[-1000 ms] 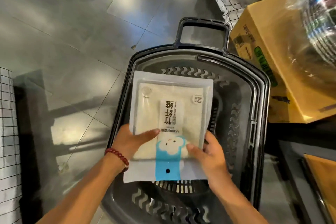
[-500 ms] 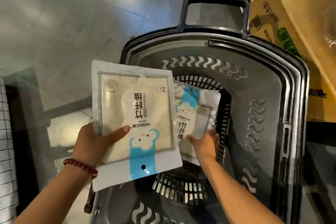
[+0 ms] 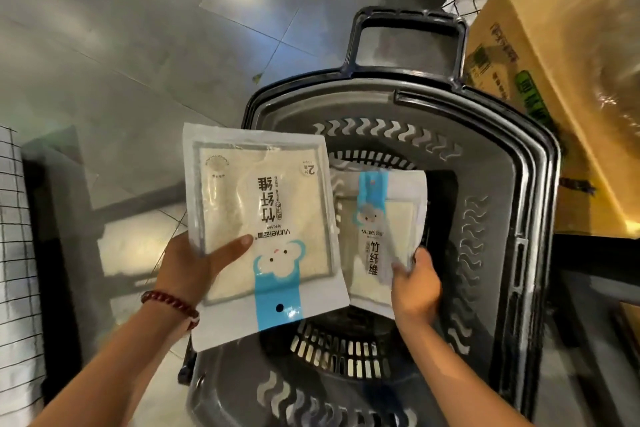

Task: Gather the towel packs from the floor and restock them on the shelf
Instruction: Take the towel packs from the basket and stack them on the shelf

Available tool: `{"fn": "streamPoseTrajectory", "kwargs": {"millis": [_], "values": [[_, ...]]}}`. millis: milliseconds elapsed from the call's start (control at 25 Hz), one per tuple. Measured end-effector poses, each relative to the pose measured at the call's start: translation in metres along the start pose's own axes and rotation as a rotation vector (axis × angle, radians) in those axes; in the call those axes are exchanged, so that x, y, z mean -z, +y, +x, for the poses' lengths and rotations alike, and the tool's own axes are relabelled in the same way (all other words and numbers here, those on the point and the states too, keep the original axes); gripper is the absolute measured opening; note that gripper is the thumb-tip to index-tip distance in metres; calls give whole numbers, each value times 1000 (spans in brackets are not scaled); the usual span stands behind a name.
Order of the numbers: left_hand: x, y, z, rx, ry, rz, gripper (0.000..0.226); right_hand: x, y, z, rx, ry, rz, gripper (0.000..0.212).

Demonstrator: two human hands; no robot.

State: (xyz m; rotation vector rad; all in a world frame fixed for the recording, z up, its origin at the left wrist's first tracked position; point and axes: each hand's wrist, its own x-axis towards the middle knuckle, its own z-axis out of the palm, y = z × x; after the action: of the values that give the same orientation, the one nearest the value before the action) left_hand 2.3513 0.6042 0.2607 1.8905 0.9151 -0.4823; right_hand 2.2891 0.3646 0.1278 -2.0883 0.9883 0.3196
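The gathering looks under way and the restocking not yet begun: two packs are in hand and no shelf is in view.

The left hand [image 3: 188,267] holds the first towel pack [image 3: 263,218], a flat clear-plastic sleeve with a cream towel and a blue cartoon strip. It is raised over the nine o'clock rim of the dark grey slotted plastic basket [image 3: 540,163]. The thumb [image 3: 235,246] presses the pack's front at its eight o'clock side. The other fingers are hidden behind it, so the pack seems pinched between them.

The right hand [image 3: 415,288] grips the second towel pack [image 3: 381,229], which has the same print turned the other way up. It holds the pack by its five o'clock corner, fingers curled round the edge. This pack sits lower, inside the basket, with its nine o'clock edge tucked under the first pack. Whether more packs lie beneath, I cannot tell.

The basket stands on the grey tiled floor [image 3: 138,45], with a tan cardboard box [image 3: 554,62] at its two o'clock.
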Motion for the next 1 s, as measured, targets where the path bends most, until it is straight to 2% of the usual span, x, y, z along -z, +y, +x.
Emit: {"fn": "streamPoseTrajectory", "kwargs": {"millis": [160,280,400,480,520,640,720,760,840,1000], "values": [[8,9,-13,-33,70,-29,40,50,-16,-24,233,34,100,13],[12,12,-20,-52,97,-45,44,92,-39,-32,234,-27,319,11],[10,17,-31,-105,39,-26,38,117,-61,-41,225,-184,416,24],[6,22,-38,-107,-17,-50,16,115,-72,-49,208,-305,495,30],[4,24,-41,-97,-57,-58,13,109,-77,-54,199,-343,512,31],[-1,24,-44,-88,-201,-175,28,83,-94,-65,183,-413,481,29],[-3,21,-41,-52,-266,-265,53,65,-101,-70,152,-435,452,21],[-2,18,-37,-31,-263,-292,52,55,-102,-71,126,-430,445,15],[1,16,-28,-20,-209,-272,29,42,-101,-69,67,-414,418,16],[5,14,-6,-63,-119,-195,24,24,-72,-39,-47,-304,409,17]]}}
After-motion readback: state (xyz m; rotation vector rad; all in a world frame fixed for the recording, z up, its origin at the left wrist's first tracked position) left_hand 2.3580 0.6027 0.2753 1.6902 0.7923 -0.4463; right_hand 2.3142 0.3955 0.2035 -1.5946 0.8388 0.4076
